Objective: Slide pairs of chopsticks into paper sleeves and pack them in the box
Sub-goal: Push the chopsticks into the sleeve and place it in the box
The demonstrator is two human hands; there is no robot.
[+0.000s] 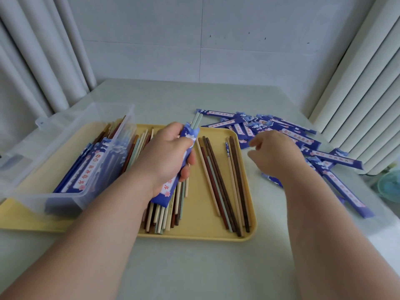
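Pale table [194,267], white curtains [43,61] on both sides, and you're mid-pack. Your left hand [171,156] is wrapped round the middle of a blue paper sleeve [190,135], and a mint-green pair [195,121] pokes out of its far end. That's a sensible place to hold. The paper is thin and will likely crease if you squeeze, so let the stiff sticks inside take the pressure. It looks light, and I'd judge those smooth sticks could slide out of the open mouth if you tip it, so keep that end level or raised.

Your right hand [275,152] hovers with loosely bent fingers over the heap of empty sleeves [337,156]. It's blurred, but it seems to grip nothing.

Just left of your grip, the clear box [65,135] stands on the yellow tray [199,213] with sleeved pairs [86,167] lying inside, and loose chopsticks [225,182] lie on the tray between your hands.
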